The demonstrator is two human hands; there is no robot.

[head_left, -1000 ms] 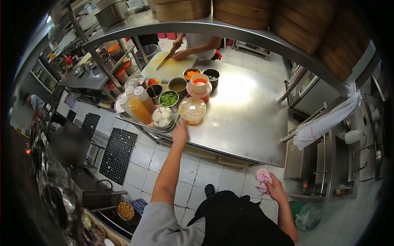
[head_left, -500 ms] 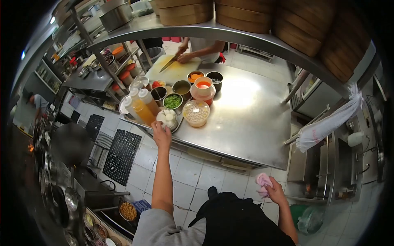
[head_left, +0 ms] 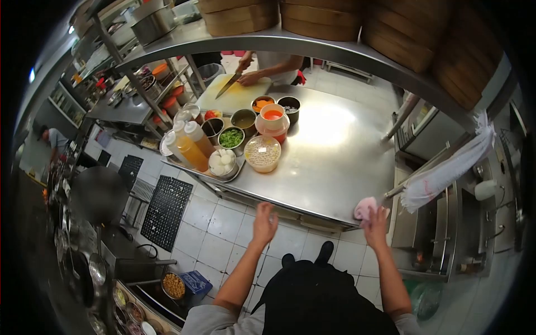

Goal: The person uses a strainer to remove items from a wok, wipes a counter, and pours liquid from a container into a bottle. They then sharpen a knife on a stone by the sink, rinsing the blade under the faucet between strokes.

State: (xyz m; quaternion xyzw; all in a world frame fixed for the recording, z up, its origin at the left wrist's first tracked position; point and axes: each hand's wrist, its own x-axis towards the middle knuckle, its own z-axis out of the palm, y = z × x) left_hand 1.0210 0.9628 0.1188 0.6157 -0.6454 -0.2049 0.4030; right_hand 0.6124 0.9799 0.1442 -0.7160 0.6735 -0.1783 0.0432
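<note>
My right hand (head_left: 376, 223) grips a pink cloth (head_left: 365, 207) at the near right corner of the steel table (head_left: 329, 151). My left hand (head_left: 263, 222) hangs open in the air over the tiled floor, just in front of the table's near edge, holding nothing. On the table's left part stand a clear tub of pale grains (head_left: 262, 153), a bowl of white eggs (head_left: 221, 161), squeeze bottles of orange sauce (head_left: 190, 146) and several small bowls of ingredients.
Across the table a person's hands (head_left: 248, 78) cut on a yellow board (head_left: 233, 96) with a knife. A steel shelf (head_left: 312, 42) with bamboo steamers runs overhead. Black floor mats (head_left: 163, 209) lie left, a stove with pans at lower left, white bags (head_left: 446, 167) hang right.
My left hand drew back from the egg bowl toward me. My right hand rose with the pink cloth from near my hip to the table's corner.
</note>
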